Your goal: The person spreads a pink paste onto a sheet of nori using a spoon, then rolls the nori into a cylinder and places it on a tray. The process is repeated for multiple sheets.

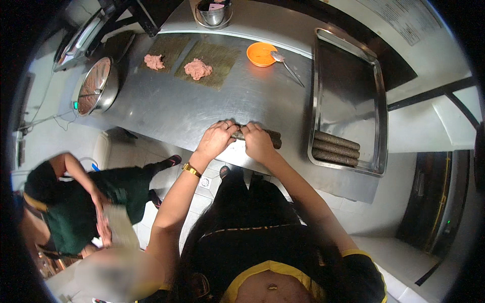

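Near the front edge of the steel table lies a dark seaweed roll, partly covered by my fingers. My left hand grips its left end, the fingers curled over it, with a gold watch on that wrist. Close beside it, my right hand is closed over the middle of the roll, whose right end sticks out past the hand. Farther back on the left, two flat seaweed sheets each carry a lump of pink paste.
An orange bowl has a metal spoon leaning on its rim. On the right, a steel tray holds three seaweed rolls. A metal bowl of paste stands left, a small bucket behind. Another person is at lower left.
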### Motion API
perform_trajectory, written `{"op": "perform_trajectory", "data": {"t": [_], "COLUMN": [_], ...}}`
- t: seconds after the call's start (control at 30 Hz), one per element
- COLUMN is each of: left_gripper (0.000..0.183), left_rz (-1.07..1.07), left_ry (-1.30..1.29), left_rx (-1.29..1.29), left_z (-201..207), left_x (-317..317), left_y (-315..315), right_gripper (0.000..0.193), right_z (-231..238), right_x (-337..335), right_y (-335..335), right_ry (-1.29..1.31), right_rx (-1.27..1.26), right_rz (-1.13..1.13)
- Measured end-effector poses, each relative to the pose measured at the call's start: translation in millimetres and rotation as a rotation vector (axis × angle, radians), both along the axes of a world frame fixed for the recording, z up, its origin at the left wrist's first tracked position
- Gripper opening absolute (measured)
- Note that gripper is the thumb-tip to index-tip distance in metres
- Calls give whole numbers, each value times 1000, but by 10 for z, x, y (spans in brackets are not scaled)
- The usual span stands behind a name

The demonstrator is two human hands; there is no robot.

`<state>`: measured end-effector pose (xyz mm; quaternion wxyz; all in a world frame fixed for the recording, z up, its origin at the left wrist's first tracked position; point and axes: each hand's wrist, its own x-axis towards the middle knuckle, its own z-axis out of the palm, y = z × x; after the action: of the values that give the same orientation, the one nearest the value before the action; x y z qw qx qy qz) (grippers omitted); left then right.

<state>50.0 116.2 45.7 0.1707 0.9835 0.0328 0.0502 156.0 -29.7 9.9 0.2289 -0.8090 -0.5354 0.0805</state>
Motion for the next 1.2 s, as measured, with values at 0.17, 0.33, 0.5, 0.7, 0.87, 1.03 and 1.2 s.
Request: {"op": "perform_trajectory", "data": {"t": [0.17, 0.33, 0.5, 0.7, 0.87, 1.03, 1.2], "left_gripper": [32, 29, 32, 41, 45, 36, 30], "left_rz": [-22, -40, -114, -98, -207, -244, -260], "left_ry": [136, 173, 246, 394, 96, 45, 196], "left_rx": [54, 7, -107, -140, 66, 128, 120], "left_z": [104, 86, 63, 192, 123, -216, -78], "left_x": [77, 164, 366, 508, 330, 333, 441], "left_y": [40, 122, 301, 333, 208, 285, 305], "right_gripper": [26, 24, 29, 33, 31, 28, 28], "right_z": [-39, 84, 83, 17, 87, -76, -95], "right_x": [-29, 1, -94, -88, -56, -61, -71], "right_y": [-31, -207, -169, -121, -44, 3, -58], "right_ry": [-55, -90, -216, -168, -58, -147, -142], "right_rx": [15, -152, 72, 60, -77, -57, -8], "right_rz": [-9, -107, 4, -41, -108, -103, -191]}}
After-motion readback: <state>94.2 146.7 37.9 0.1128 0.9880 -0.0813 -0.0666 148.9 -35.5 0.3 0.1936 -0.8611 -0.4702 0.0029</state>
